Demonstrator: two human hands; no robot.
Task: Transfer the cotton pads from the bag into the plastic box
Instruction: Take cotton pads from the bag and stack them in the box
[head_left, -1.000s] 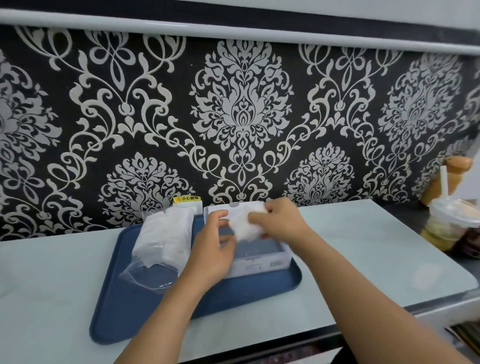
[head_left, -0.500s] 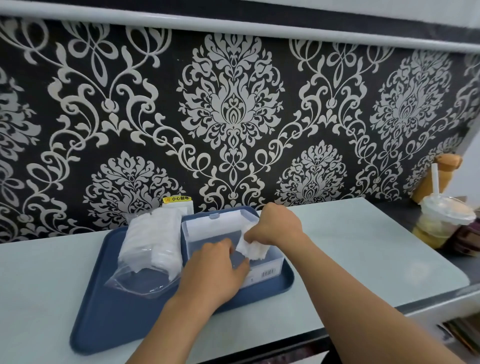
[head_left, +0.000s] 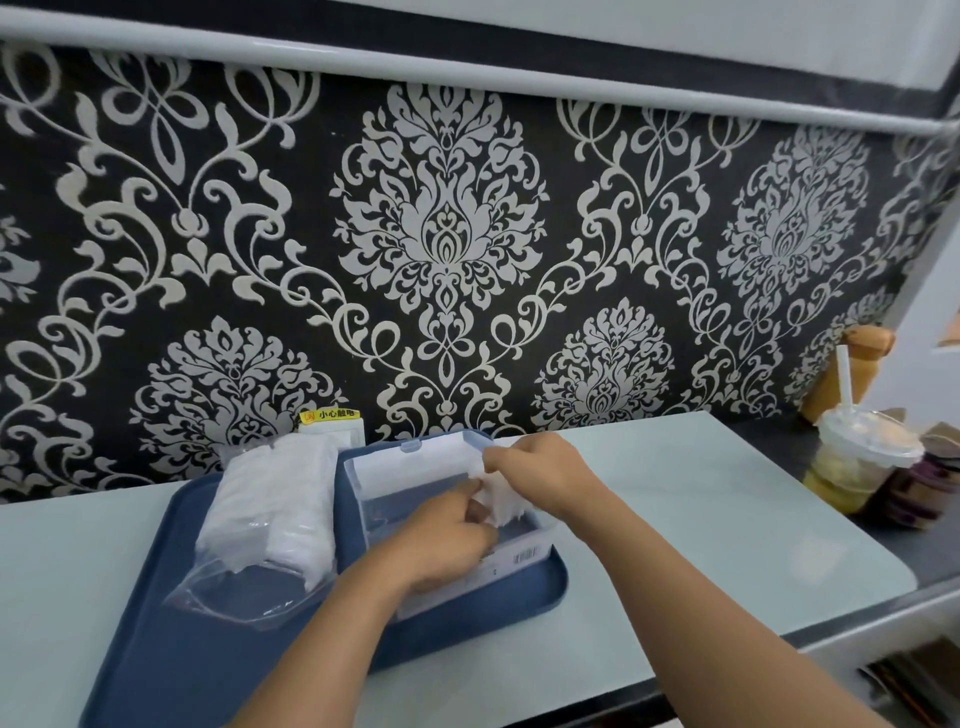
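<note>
A: We see the left hand (head_left: 441, 540) covering the near wall of the plastic box (head_left: 415, 467); its fingertips vanish behind the cotton pads (head_left: 498, 499), so we cannot tell how they grip.

B: We note the right hand (head_left: 540, 473) hides the box's far right corner. The barcode label (head_left: 524, 557) is too small for us to read.

A: The tray (head_left: 156, 623) is cut off by the bottom edge, as are both forearms.

B: At right, the purple item (head_left: 930, 493) behind the drink cup (head_left: 857, 467) is partly hidden; we cannot identify it.
</note>
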